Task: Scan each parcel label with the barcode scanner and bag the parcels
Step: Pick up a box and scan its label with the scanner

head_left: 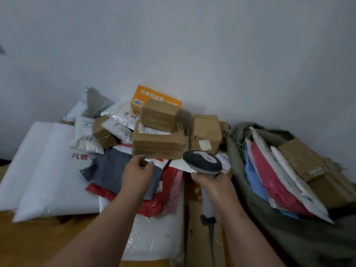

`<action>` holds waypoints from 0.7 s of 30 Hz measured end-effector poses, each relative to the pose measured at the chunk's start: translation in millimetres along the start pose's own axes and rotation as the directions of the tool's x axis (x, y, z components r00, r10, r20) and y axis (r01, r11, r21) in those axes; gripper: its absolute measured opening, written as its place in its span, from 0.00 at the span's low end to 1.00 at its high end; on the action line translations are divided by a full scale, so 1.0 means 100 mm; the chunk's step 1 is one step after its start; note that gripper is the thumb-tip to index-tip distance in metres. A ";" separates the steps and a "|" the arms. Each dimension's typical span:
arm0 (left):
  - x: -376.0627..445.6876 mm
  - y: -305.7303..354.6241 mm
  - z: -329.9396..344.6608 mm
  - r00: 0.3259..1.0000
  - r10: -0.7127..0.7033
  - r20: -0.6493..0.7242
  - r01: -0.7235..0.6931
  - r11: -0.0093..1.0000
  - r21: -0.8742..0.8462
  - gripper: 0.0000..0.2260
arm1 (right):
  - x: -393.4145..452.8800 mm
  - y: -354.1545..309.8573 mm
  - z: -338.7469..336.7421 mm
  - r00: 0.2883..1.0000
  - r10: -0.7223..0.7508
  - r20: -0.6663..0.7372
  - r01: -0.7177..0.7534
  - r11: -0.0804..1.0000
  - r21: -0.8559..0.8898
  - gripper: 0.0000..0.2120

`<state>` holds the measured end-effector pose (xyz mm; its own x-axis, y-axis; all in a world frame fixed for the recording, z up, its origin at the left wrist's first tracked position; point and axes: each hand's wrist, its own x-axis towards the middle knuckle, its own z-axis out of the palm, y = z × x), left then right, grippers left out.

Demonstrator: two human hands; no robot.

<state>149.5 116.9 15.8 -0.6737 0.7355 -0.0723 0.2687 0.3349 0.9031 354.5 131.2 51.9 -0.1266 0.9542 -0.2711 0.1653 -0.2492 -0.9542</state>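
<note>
The right hand (213, 191) was wrapped around the handle of the scanner (203, 161), whose grey head pointed forward and up toward the pile, its cable (212, 239) hanging down below the fist. The left hand (137, 174) reached out over the parcels with fingers curled and the thumb close to the forefinger at the edge of a white mailer (159, 163); whether it actually pinched that mailer could not be told.

Under the left hand lay a grey mailer (107, 168) on top of a red mailer (156, 205), with a bubble mailer (154, 239) below them. Just beyond the fingers sat a wide box (159, 145) carrying a smaller box (159, 114), and an orange box (154, 95) stood behind, against the wall (173, 45). Another box (206, 132) stood to the right of the stack. 2 large white bags (48, 170) lay at the left on the table (38, 243).

At the right, a green sack (289, 237) lay open, holding blue, pink and white mailers (273, 180) and a brown box (300, 157).
</note>
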 end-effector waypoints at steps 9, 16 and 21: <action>0.91 0.48 -0.05 0.986 0.149 0.069 -0.159 0.975 0.157 0.33 | 0.60 -0.51 0.30 0.997 -0.071 0.028 0.069 0.996 0.051 0.05; 1.75 0.82 0.11 0.912 0.295 0.286 -0.409 0.727 0.551 0.49 | 1.11 -0.54 0.64 0.999 -0.036 -0.035 0.038 0.998 0.049 0.06; 2.19 0.88 0.28 0.845 0.281 0.455 -0.533 0.514 0.672 0.53 | 1.31 -0.42 0.79 0.995 -0.015 -0.097 0.021 0.998 0.058 0.10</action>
<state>44.6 324.1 67.3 -0.1802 0.9836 0.0001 0.9599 0.1758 0.2186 254.0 253.4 46.8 -0.0341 0.9694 -0.2432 0.1059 -0.2385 -0.9654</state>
